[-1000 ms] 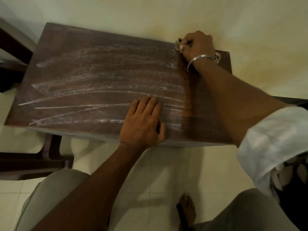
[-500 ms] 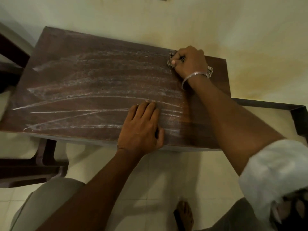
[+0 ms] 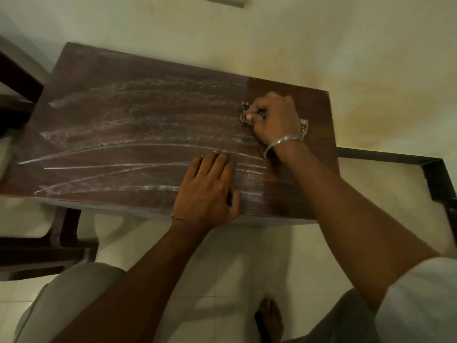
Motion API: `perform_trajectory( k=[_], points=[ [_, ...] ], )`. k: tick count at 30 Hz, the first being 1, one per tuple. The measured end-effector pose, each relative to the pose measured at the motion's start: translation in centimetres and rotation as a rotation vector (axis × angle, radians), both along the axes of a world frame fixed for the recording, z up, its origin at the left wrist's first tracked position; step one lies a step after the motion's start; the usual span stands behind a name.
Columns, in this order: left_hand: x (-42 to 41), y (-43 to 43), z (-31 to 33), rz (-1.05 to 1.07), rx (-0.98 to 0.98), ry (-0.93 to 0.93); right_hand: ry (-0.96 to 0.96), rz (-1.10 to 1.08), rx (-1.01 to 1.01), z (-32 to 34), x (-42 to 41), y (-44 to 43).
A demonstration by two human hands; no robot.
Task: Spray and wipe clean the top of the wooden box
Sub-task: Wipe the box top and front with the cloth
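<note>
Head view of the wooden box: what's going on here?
A person is wiping the top of the wooden box. The right hand grips a patterned cloth pressed on the far right part of the top, while the left hand rests flat near the front edge. White streaks cover most of the surface left of the cloth; the strip at the right end looks darker and cleaner.

Box (image 3: 123, 115): middle of the view, far edge by the wall (image 3: 247, 33), floor (image 3: 222, 263) before it.
Cloth (image 3: 244, 117): on the box top, near its far right corner.
Right hand (image 3: 274, 117): on top of the cloth, gripping it.
Left hand (image 3: 207, 189): flat on the box top at its near edge, left of the right hand.
Furniture (image 3: 34, 253): left of the box.
Rail (image 3: 395, 157): right of the box.
Foot (image 3: 270, 318): on the floor, before the box.
</note>
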State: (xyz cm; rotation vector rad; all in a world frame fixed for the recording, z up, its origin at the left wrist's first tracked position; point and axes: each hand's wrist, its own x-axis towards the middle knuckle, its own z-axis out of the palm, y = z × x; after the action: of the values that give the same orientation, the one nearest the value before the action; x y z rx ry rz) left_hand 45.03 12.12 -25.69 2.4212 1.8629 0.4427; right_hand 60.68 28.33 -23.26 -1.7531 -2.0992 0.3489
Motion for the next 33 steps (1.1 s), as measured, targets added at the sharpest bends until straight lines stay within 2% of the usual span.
perform_trajectory(
  k=[10,18,27,33],
  points=[
    [-0.1,0.1,-0.1,-0.002,-0.019,0.019,-0.017,-0.088,-0.073,1.6,-1.3,4.9],
    [-0.1,0.1,-0.1,-0.002,-0.025,-0.014,-0.032,-0.051,-0.047,1.1,-0.5,-3.5],
    [-0.1,0.1,-0.2,-0.001,-0.035,-0.008,-0.011,-0.114,-0.125,2.6,-1.0,-0.3],
    [-0.1,0.0,0.3,-0.003,-0.054,-0.001,-0.027,-0.082,-0.119,1.7,-0.4,-5.3]
  ],
)
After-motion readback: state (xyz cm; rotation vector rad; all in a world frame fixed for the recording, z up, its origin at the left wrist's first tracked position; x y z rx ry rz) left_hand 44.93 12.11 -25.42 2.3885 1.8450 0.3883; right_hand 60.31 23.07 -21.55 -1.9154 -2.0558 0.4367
